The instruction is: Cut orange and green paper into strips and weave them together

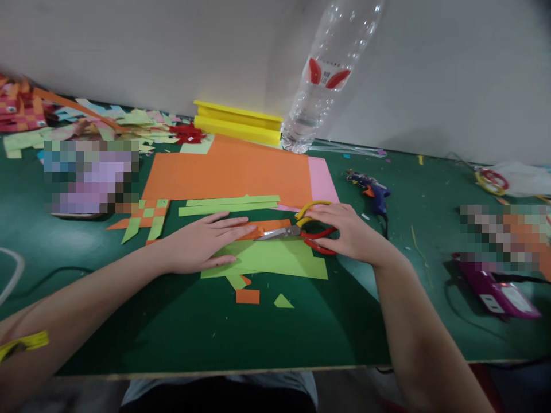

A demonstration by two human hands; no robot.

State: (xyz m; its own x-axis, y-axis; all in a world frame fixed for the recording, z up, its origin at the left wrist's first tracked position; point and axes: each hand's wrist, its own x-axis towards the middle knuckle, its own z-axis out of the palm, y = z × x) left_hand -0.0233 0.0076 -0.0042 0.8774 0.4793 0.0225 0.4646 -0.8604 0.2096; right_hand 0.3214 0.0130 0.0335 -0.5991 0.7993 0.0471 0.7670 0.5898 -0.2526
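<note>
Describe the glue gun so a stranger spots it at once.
Find the clear bottle at the back of the green table. The glue gun lies right of it, just beyond the right hand. Its blue body and orange trigger set it apart from the magenta device farther right.

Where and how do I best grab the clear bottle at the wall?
Grip the clear bottle around its body, just below the label, fingers wrapping sideways. I'd come in from its front right: it stands on its base, the wall is behind and the yellow piece sits close on its left. Squeeze lightly; the plastic probably gives.
</note>
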